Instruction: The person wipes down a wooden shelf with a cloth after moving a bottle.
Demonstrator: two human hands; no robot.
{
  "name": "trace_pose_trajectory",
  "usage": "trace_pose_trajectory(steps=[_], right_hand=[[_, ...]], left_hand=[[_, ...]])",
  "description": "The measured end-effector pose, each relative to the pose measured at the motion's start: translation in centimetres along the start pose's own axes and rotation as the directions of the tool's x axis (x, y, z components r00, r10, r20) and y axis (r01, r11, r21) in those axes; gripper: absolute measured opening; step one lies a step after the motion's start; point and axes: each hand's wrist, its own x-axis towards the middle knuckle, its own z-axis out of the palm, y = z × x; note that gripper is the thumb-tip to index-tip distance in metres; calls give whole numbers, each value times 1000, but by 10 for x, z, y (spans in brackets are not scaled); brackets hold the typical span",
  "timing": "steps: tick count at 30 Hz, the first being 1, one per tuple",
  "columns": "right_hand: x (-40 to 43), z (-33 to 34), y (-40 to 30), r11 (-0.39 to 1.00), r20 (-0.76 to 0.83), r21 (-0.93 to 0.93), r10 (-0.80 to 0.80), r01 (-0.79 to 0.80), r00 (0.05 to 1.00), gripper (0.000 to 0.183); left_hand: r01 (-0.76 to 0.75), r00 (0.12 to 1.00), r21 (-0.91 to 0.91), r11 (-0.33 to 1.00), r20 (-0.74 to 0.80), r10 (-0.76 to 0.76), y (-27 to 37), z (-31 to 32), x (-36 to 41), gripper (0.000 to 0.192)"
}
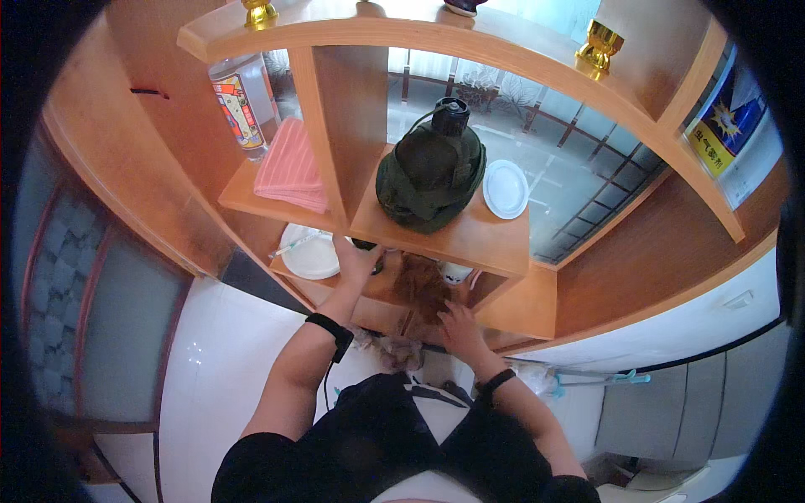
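Note:
My left hand reaches beneath the middle shelf and grips a small dark object, which my fingers and the shelf partly hide. Left of that hand lies a white plate with a thin, pale stick-like item across it. My right hand hangs in front of the lower shelf, fingers apart and holding nothing. Just beyond its fingertips is a white cup-like container with dark marks, its top hidden under the shelf. On the middle shelf above stands a canteen in a dark green fabric cover.
Beside the canteen a small white plate stands tilted. A folded pink towel and a clear labelled bottle occupy the left shelf. Gold cup-shaped holders stand on the curved top shelf. A blue-and-yellow spray can is far right.

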Motion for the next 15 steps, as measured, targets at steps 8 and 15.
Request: trace_pose_trajectory(steps=[8,15], right_hand=[[-34,-25,-7,970,-108,242,43,-16,993,23],[-47,-42,-19,933,127,286,186,-216,974,15]], left_hand=[[52,984,196,979,155,-83,4,-5,0,60],[-88,990,-172,981,95,105,-43,-20,-38,61]])
